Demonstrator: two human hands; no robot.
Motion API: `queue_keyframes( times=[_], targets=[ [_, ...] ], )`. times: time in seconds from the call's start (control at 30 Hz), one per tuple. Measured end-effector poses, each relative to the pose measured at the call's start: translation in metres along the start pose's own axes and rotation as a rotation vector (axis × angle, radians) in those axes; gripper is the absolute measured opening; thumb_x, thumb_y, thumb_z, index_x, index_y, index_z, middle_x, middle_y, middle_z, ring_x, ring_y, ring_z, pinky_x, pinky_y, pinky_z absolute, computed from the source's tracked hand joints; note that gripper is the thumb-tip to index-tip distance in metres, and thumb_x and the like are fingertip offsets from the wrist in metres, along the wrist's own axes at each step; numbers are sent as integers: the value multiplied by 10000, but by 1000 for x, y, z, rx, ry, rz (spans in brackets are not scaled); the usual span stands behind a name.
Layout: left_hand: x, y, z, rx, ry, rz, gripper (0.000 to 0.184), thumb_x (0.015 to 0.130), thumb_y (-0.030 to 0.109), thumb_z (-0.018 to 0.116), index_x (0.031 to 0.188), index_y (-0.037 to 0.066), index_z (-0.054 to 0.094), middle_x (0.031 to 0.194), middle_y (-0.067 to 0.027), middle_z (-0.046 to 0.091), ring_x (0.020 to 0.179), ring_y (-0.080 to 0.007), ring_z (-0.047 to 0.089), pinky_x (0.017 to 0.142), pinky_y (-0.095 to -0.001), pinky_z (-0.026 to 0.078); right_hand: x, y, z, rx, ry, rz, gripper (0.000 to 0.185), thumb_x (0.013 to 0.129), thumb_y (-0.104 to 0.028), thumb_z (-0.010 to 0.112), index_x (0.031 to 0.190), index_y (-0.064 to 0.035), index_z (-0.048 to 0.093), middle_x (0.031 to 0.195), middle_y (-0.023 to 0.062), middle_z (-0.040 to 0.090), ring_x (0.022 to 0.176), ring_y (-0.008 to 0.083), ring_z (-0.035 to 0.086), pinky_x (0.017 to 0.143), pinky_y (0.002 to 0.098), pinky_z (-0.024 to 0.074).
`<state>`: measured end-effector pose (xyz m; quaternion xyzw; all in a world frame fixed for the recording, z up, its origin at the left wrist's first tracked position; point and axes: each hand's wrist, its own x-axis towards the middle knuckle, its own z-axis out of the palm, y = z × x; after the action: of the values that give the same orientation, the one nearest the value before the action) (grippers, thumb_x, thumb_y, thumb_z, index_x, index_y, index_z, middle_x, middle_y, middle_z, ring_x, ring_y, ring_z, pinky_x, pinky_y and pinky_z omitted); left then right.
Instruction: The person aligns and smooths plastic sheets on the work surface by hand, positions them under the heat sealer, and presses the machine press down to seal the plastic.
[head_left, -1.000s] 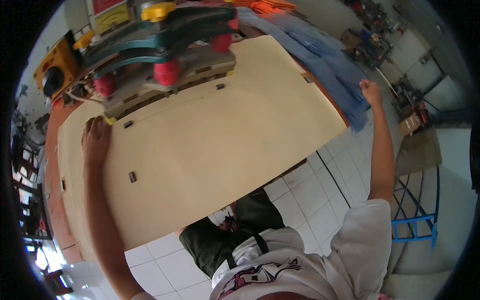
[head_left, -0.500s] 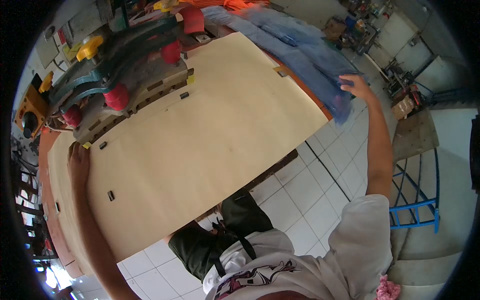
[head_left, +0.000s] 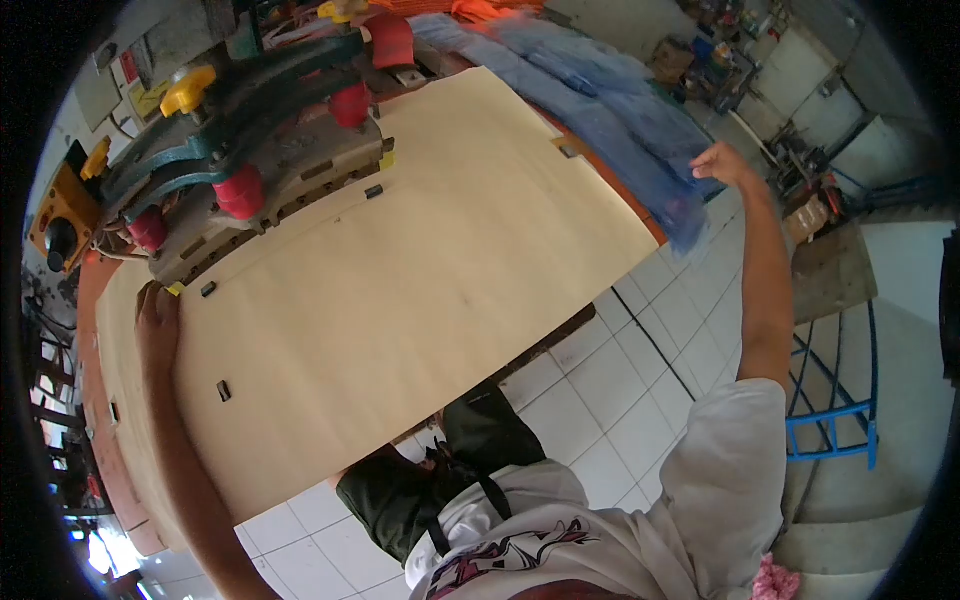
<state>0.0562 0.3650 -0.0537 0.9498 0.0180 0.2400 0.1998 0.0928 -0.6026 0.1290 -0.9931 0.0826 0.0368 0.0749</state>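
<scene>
My left hand (head_left: 157, 325) lies on a wide cream-coloured board (head_left: 430, 270), its fingers stretched flat towards the corner of the press head (head_left: 300, 165). A yellow tape mark (head_left: 175, 290) is right by its fingertips. At the far right, my right hand (head_left: 728, 165) is raised at the outer edge of a pile of bluish clear plastic sheets (head_left: 600, 110). Its fingers are pinched together, apparently on the edge of a plastic sheet. Several small dark blocks sit on the board, one (head_left: 208, 289) near the left hand and another (head_left: 374, 191) below the press edge.
Red round mounts (head_left: 240, 192) and yellow knobs (head_left: 188, 92) are on the press. A control box with a black dial (head_left: 62, 238) stands at the left. Orange material (head_left: 495, 10) lies at the back. A blue metal frame (head_left: 835, 425) stands on the right.
My right hand has moved slightly right, and its spread fingers have closed into a pinch. The left hand stays in place on the board.
</scene>
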Motion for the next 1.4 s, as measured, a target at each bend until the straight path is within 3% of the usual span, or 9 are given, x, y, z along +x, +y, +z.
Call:
queue_keyframes(
  times=[0.2,0.4,0.7,0.93,1.03,1.13,1.2,1.3,1.4],
  targets=[
    [1,2,0,35,-4,-45,458,964,268,593,1328,-9,565,1376,-190,554,1265,-376,540,1058,-439,434,31,32,1,217,35,-127,107,908,-59,707,960,29,739,866,80,733,832,148,674,782,298,527],
    [1,-2,0,0,-22,3,459,961,267,593,1324,-12,567,1376,-189,554,1265,-376,539,1058,-437,433,42,37,8,29,289,-88,148,911,-118,716,932,26,742,795,69,716,730,155,657,671,323,515],
    [-4,13,-5,-31,15,-20,448,952,250,591,1311,-17,568,1369,-180,559,1275,-376,530,1068,-426,419,45,6,-33,-121,750,-66,224,882,-295,747,989,-102,783,839,119,750,798,274,728,757,408,559],
    [-4,18,-10,-59,0,-12,434,949,234,587,1316,3,575,1379,-182,555,1276,-374,529,1067,-425,420,93,10,-54,83,669,206,236,954,-145,574,1112,-63,729,872,34,692,763,160,637,640,362,518],
    [-6,28,-12,-32,10,-40,423,947,222,585,1308,1,582,1369,-183,562,1269,-376,533,1067,-423,421,104,11,-54,62,445,306,296,926,-104,532,1152,-86,721,982,83,726,850,203,683,697,376,540],
    [-7,28,-11,-29,1,-38,412,944,204,579,1298,-7,588,1351,-184,573,1260,-377,540,1064,-422,423,110,24,-42,-43,802,122,313,903,-94,544,1145,-133,738,1088,137,732,920,261,706,777,403,548],
    [-6,24,-8,-25,25,-29,404,940,189,572,1291,-10,593,1341,-187,578,1254,-377,545,1060,-422,426,103,15,-46,-127,516,310,406,807,-142,618,1197,-129,728,1269,146,680,1192,351,624,1024,474,480],
    [-4,9,-1,-83,43,0,398,937,177,567,1287,-10,595,1336,-190,578,1249,-379,548,1053,-424,431,72,-18,-40,21,754,368,313,869,-113,575,1129,-97,747,1122,160,727,1052,306,686,919,411,542],
    [-4,11,-3,-86,38,-6,398,935,173,569,1284,-16,594,1332,-195,578,1246,-379,550,1048,-423,434,91,4,-36,21,553,415,294,890,-189,614,1115,-44,737,1092,167,730,1030,328,692,904,448,561]
  ],
)
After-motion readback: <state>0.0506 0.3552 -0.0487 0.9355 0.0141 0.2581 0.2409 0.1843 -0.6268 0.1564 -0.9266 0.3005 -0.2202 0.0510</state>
